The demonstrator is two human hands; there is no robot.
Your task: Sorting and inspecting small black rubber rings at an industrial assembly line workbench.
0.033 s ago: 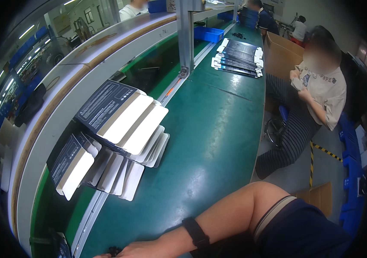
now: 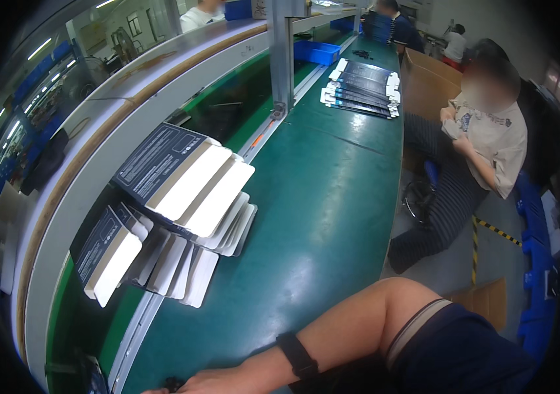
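My right hand (image 2: 211, 381) rests low over the green work surface (image 2: 293, 262) at the bottom edge, its arm reaching in from the right with a black band (image 2: 298, 356) on the wrist. Next to its fingers lies a small dark cluster of black pieces (image 2: 173, 383); whether the fingers grip it cannot be made out, as the frame edge cuts them off. Ahead of the hand, to the left, dark printed cardboard boxes (image 2: 162, 161) with white flaps lie in overlapping stacks. My left hand is out of sight.
Further along lies a row of flat dark cartons (image 2: 362, 88), with a blue bin (image 2: 317, 52) behind. A metal post (image 2: 281, 59) rises from the rail. At the right a person (image 2: 490, 131) sits beside a large cardboard box (image 2: 428, 79).
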